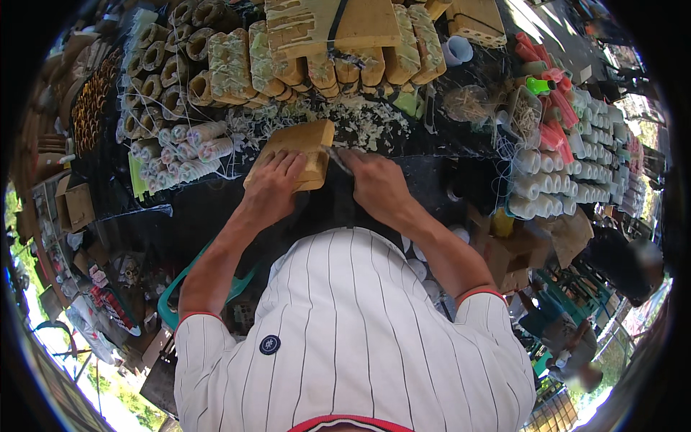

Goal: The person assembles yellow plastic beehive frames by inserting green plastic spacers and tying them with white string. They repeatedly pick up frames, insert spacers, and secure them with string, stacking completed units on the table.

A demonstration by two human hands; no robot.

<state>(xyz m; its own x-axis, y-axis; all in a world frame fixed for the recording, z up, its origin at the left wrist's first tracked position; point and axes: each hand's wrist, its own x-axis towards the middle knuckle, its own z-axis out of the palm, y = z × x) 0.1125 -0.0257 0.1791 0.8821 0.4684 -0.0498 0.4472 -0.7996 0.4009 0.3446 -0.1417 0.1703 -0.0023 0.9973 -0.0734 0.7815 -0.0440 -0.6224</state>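
Near the front edge of the dark table, my left hand [273, 189] grips a flat tan wooden block [314, 142], its fingers lying over the top face and the thumb hidden. The block is tilted, its near end reaching over the edge. My right hand [380, 181] is closed round a thin grey blade-like tool [338, 161]. The tool's tip touches or nearly touches the block's right side; I cannot tell which. Most of its handle is hidden in my fist. Pale, wax-like shavings [363, 121] are scattered on the table just beyond the block.
Upright wooden blocks streaked pale green [234, 68] stand at the back, under a large wooden slab [338, 29]. Wrapped white rolls [188, 147] lie at left. Several white cylinders [533, 186] and pink sticks [560, 108] are at right, beside a clear tub [524, 111].
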